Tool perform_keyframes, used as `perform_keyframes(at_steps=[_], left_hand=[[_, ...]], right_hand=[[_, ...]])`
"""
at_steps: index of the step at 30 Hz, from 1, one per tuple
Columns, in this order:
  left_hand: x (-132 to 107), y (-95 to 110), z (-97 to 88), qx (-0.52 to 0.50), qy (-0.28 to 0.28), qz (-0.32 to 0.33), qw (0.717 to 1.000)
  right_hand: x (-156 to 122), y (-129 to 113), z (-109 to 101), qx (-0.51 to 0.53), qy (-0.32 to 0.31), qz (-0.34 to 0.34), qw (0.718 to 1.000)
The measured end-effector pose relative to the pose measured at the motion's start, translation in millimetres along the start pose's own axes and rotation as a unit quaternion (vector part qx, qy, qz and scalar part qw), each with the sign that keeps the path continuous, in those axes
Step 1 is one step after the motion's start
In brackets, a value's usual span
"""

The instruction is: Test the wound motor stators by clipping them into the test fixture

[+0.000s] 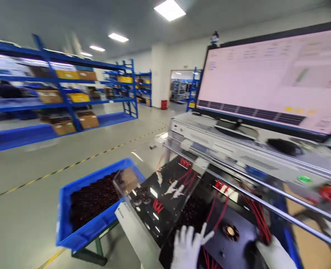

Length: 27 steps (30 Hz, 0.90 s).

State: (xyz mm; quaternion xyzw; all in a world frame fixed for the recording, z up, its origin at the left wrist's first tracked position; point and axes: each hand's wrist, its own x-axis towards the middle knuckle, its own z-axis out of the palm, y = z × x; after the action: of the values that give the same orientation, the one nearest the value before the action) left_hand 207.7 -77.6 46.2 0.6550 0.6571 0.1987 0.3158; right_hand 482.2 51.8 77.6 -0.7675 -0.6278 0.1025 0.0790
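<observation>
Fan-like part (230,231) rests on the dark plate (217,246). Right of it, your right hand (277,254) blurs by red wires (262,222), grip unclear; left of it, your left hand (186,249) spreads wide beside white clips (209,237). A careless sweep could snag leads.
</observation>
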Motion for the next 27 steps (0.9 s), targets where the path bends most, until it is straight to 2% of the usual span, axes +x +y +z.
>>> perform_keyframes(at_steps=[2,4,6,8,9,11,13,14,16,19,21,22,24,26,27], left_hand=[[-16.7,-38.1,8.1,0.119,-0.048,-0.044,0.991],[-29.6,-66.9,16.9,0.185,-0.071,-0.041,0.979],[-39.0,-81.4,24.9,0.228,-0.04,-0.023,0.973],[-45.1,-83.4,28.8,0.253,0.019,-0.006,0.967],[-47.2,-81.2,28.6,0.258,0.042,0.004,0.965],[-49.4,-73.6,24.3,0.267,0.075,0.014,0.961],[-48.6,-64.6,17.6,0.277,0.11,0.031,0.954],[-46.8,-60.4,14.3,0.281,0.127,0.047,0.95],[-40.1,-53.5,9.5,0.292,0.148,0.086,0.941],[-23.0,-47.7,6.9,0.326,0.148,0.124,0.926],[-8.6,-46.6,7.2,0.351,0.146,0.137,0.915],[-1.0,-46.7,7.3,0.359,0.145,0.146,0.91],[14.2,-48.2,6.8,0.362,0.139,0.168,0.906],[27.2,-51.8,4.2,0.343,0.132,0.177,0.913],[32.1,-54.6,2.1,0.323,0.126,0.175,0.922]], right_hand=[[-18.4,6.0,-9.3,-0.027,0.062,0.038,0.997],[-30.0,-7.0,-14.5,-0.004,0.095,0.024,0.995],[-33.9,-29.3,-15.1,0.063,0.023,-0.028,0.997],[-32.3,-51.8,-13.0,0.103,-0.072,-0.072,0.989],[-31.0,-61.4,-12.1,0.104,-0.094,-0.081,0.987],[-31.6,-75.2,-13.4,0.093,-0.087,-0.075,0.989],[-42.6,-80.7,-21.3,0.123,-0.051,-0.063,0.989],[-53.6,-79.7,-27.9,0.169,-0.04,-0.064,0.983],[-86.6,-69.3,-45.1,0.295,-0.035,-0.067,0.953],[-149.8,-28.4,-73.0,0.41,-0.046,-0.063,0.909],[-188.3,18.1,-85.6,0.435,-0.046,-0.041,0.898],[-205.3,47.8,-88.4,0.444,-0.033,-0.007,0.895],[-238.6,119.0,-84.3,0.438,0.028,0.131,0.889],[-279.3,199.0,-65.7,0.352,0.098,0.339,0.867],[-304.3,237.7,-51.0,0.286,0.12,0.414,0.856]])
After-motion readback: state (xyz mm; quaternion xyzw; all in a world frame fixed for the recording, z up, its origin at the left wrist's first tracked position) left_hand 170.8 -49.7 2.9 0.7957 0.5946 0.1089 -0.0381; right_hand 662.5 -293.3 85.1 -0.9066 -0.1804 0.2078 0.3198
